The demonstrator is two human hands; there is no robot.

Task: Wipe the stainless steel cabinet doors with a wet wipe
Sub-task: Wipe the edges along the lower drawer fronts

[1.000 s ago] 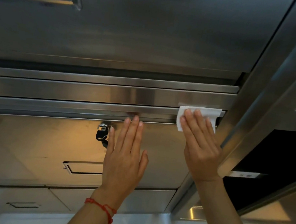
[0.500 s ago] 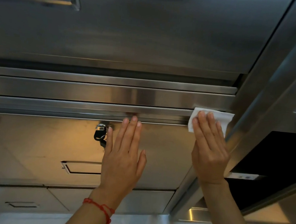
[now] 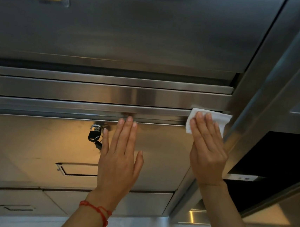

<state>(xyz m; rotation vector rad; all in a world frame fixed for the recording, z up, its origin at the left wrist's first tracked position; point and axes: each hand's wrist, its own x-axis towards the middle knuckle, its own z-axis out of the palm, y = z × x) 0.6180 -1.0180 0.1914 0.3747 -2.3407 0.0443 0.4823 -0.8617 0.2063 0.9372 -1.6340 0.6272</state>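
Note:
A stainless steel cabinet door (image 3: 32, 147) fills the lower middle of the view, with a steel rail (image 3: 73, 106) along its top edge. My right hand (image 3: 207, 152) presses a white wet wipe (image 3: 220, 118) flat against the right end of that rail, fingers straight. My left hand (image 3: 119, 158), with a red string bracelet at the wrist, lies flat on the door, fingertips touching the rail's lower edge. A second steel door (image 3: 135, 29) hangs above.
A small padlock with black keys (image 3: 95, 135) hangs near the door's top, just left of my left hand. A recessed handle (image 3: 77, 169) sits lower on the door. A steel post (image 3: 257, 98) rises at the right, with a dark opening (image 3: 278, 162) beyond it.
My right hand slid the wipe rightward along the rail to its end by the post. My left hand stayed flat on the door.

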